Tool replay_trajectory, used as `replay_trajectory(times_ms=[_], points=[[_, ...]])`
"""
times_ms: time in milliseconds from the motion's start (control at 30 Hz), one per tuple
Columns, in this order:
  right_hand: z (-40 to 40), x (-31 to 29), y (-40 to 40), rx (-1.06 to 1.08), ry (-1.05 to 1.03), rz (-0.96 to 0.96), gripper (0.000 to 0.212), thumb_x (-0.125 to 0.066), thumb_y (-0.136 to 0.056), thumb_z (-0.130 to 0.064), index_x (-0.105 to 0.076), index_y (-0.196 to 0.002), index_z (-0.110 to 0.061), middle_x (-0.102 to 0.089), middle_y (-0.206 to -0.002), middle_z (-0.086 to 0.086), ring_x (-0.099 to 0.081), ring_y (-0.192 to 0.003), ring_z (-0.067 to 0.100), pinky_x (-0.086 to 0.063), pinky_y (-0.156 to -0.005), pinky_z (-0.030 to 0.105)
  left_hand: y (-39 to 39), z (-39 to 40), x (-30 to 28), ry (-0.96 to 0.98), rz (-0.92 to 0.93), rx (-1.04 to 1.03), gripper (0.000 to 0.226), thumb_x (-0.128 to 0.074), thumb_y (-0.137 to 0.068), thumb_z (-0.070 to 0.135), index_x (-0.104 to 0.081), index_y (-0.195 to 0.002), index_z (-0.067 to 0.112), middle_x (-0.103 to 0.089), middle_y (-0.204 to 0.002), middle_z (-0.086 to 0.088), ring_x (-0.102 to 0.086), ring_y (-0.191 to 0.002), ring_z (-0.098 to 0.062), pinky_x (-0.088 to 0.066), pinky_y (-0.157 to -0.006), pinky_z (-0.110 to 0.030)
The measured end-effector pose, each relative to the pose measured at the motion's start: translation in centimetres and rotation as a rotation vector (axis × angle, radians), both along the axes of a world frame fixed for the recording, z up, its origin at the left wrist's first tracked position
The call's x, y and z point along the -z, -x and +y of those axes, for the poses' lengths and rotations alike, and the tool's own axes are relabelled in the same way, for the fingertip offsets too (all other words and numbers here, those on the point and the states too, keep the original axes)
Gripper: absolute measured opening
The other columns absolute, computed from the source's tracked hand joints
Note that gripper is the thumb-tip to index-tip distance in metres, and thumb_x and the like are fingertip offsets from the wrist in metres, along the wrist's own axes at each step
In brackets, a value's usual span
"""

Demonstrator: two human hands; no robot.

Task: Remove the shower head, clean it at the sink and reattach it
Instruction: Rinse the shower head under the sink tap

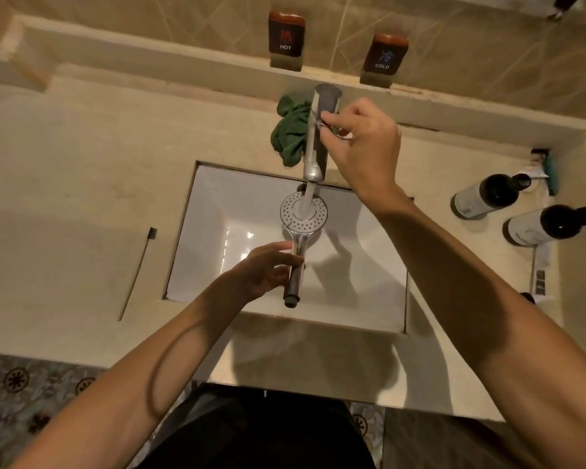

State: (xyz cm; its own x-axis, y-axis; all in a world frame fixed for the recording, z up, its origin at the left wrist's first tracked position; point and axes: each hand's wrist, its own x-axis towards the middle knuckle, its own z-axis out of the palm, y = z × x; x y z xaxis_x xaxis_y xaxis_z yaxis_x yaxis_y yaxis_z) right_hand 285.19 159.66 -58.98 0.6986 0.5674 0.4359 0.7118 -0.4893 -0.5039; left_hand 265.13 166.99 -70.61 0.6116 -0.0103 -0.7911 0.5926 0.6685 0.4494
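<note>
A chrome shower head (303, 213) with a round white nozzle face is held over the white sink basin (217, 252), face up under the tap's spout. My left hand (268, 269) grips its chrome handle. A stream of water runs from the tall chrome tap (315, 143) onto the nozzle face. My right hand (359, 143) is closed on the tap's side lever, near the top of the tap.
A green cloth (290, 133) lies behind the tap. A thin toothbrush (139, 269) rests on the counter to the left. Two dark bottles (491, 196) (552, 225) lie at the right. HOT (286, 38) and COLD (383, 57) signs stand on the ledge.
</note>
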Motion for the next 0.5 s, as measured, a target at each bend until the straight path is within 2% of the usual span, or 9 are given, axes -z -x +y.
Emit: replay_trajectory(times_ms=[167, 267, 367, 500], points=[[0.4, 0.0, 0.2, 0.009, 0.001, 0.064, 0.024, -0.071, -0.096, -0.027, -0.081, -0.107, -0.007, -0.071, -0.09, 0.01, -0.065, -0.074, 0.022, -0.056, -0.064, 0.04, 0.7, -0.3, 1.0, 0.06, 0.017, -0.021, 0.05, -0.073, -0.081, -0.002, -0.062, -0.13, -0.001, -0.06, -0.114, -0.019, -0.058, -0.108, -0.033, -0.038, -0.115, -0.052], [0.4, 0.2, 0.7, 0.036, -0.021, 0.067, 0.022, -0.072, -0.095, -0.024, -0.08, -0.107, -0.007, -0.071, -0.089, 0.01, -0.065, -0.073, 0.022, -0.053, -0.062, 0.033, 1.1, -0.6, 1.3, 0.075, 0.038, -0.04, 0.042, -0.07, -0.082, -0.005, -0.069, -0.123, 0.006, -0.064, -0.111, -0.018, -0.062, -0.103, -0.031, -0.049, -0.105, -0.044], [0.5, 0.4, 1.2, 0.063, -0.021, 0.076, 0.022, -0.072, -0.096, -0.025, -0.08, -0.107, -0.008, -0.07, -0.09, 0.009, -0.063, -0.073, 0.021, -0.052, -0.061, 0.033, 1.6, -0.7, 1.6, 0.08, 0.078, -0.061, 0.043, -0.066, -0.083, -0.011, -0.07, -0.119, 0.013, -0.071, -0.104, -0.014, -0.069, -0.092, -0.025, -0.06, -0.078, -0.031], [0.6, 0.5, 1.5, 0.084, -0.023, 0.076, 0.022, -0.071, -0.096, -0.027, -0.08, -0.109, -0.011, -0.072, -0.091, 0.006, -0.063, -0.075, 0.018, -0.053, -0.062, 0.031, 1.5, -1.0, 2.3, 0.094, 0.086, -0.091, 0.049, -0.063, -0.084, -0.012, -0.067, -0.125, 0.014, -0.066, -0.111, -0.014, -0.062, -0.103, -0.027, -0.054, -0.082, -0.03]])
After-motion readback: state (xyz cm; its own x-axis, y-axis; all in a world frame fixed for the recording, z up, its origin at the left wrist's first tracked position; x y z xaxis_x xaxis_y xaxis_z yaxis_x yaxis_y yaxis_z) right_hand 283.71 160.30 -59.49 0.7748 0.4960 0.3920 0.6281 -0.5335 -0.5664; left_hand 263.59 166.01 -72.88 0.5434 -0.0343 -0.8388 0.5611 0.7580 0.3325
